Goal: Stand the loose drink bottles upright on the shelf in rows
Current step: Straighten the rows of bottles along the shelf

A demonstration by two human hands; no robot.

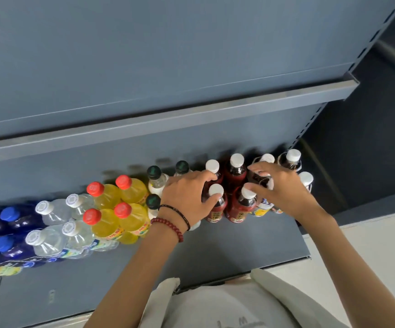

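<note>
Gripping dark-red drink bottle point(215, 207): left hand point(187, 197); right hand point(280, 188) curled round white-capped bottle point(262, 208) on shelf point(215, 252).

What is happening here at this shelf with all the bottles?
A person is arranging drink bottles on a grey shelf. The left hand grips a red bottle near its neck, and the right hand holds a white-capped bottle just to the right. The bottles in view stand upright in two rows, grouped by kind: blue bottles, clear bottles, yellow bottles, then those under the hands.
</note>
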